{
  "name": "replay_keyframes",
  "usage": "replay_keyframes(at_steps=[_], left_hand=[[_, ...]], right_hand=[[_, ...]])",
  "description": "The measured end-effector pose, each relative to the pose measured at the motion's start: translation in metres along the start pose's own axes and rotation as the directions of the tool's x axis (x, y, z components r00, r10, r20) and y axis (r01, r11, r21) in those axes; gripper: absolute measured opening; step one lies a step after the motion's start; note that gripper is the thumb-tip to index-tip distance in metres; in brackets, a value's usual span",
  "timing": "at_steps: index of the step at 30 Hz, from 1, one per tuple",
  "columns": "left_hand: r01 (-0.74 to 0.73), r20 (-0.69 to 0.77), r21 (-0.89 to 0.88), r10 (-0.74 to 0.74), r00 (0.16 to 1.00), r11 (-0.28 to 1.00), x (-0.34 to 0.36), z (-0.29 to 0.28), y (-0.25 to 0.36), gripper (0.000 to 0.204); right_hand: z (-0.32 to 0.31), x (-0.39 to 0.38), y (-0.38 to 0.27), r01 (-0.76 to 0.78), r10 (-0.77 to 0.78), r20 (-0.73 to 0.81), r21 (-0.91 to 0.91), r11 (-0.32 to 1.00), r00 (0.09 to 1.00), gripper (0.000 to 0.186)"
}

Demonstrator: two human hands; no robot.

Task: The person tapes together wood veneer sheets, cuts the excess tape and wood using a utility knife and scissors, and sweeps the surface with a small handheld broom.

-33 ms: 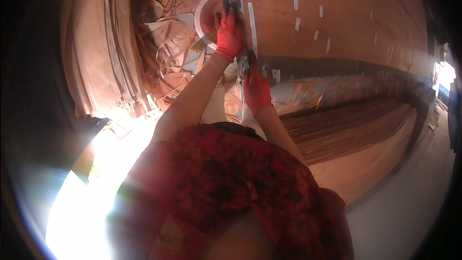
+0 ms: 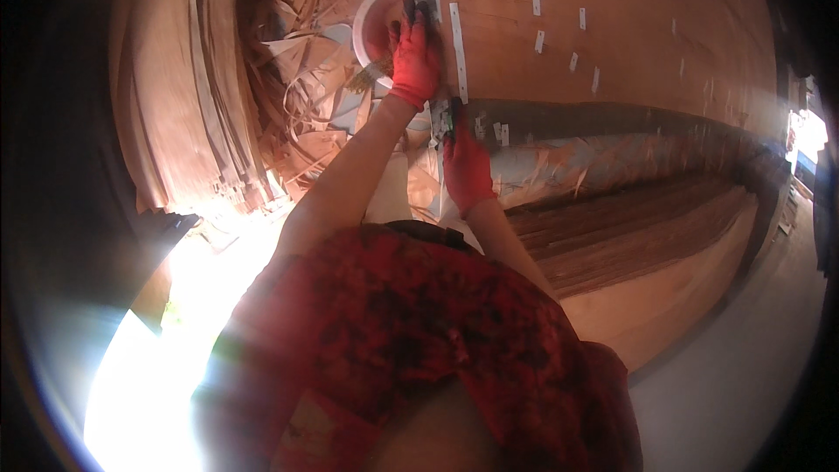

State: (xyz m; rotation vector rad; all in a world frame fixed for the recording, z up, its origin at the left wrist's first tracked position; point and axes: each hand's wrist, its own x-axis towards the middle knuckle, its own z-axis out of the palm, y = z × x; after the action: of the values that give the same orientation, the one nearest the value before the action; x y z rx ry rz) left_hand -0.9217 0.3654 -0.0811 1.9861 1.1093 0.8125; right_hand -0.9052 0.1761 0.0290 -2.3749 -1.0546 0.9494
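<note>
Tape strip (image 2: pixel 455 44) runs lengthwise, away

One view only here, a wide fisheye worn on the person's head, looking steeply down and forward over the red patterned shirt (image 2: pixel 419 341) that fills the lower middle. The forearms rise from there toward the top centre, so the two red-gloved hands sit far from the lens and small. Straight edges of the broad brown wood veneer sheet (image 2: pixel 612 26) curve toward the dark round rim. Glare washes out the lower left. The pale floor (image 2: pixel 743 385) bends away at lower right.
</note>
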Motion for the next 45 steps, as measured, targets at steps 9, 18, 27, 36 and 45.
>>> replay_keyframes(at_steps=[9,18,27,36,45], left_hand=[[-0.1,-0.102,-0.294,0.073,0.992,0.951,0.004,-0.021,0.014,0.053],[0.499,0.235,-0.736,-0.518,0.822,0.458,-0.036,-0.086,-0.038,0.034],[0.721,0.247,0.22,-0.753,0.61,0.657,-0.252,-0.19,-0.182,0.063],[0.917,0.179,0.262,-0.948,0.261,0.302,-0.373,-0.236,-0.228,0.048],[0.983,0.236,-0.063,-0.955,0.182,0.172,-0.462,-0.197,-0.153,0.036]], right_hand=[[-0.008,-0.09,0.051,-0.292,0.212,0.24,0.371,0.882,0.947,0.066],[-0.02,-0.059,0.031,-0.12,0.08,0.09,0.78,0.614,0.993,0.029],[0.013,-0.092,0.087,-0.277,0.155,0.248,0.598,0.752,0.956,0.022],[0.052,-0.124,0.174,-0.522,0.336,0.43,0.456,0.72,0.838,0.021],[0.078,-0.099,0.272,-0.435,0.123,0.609,0.398,0.808,0.784,0.034]])
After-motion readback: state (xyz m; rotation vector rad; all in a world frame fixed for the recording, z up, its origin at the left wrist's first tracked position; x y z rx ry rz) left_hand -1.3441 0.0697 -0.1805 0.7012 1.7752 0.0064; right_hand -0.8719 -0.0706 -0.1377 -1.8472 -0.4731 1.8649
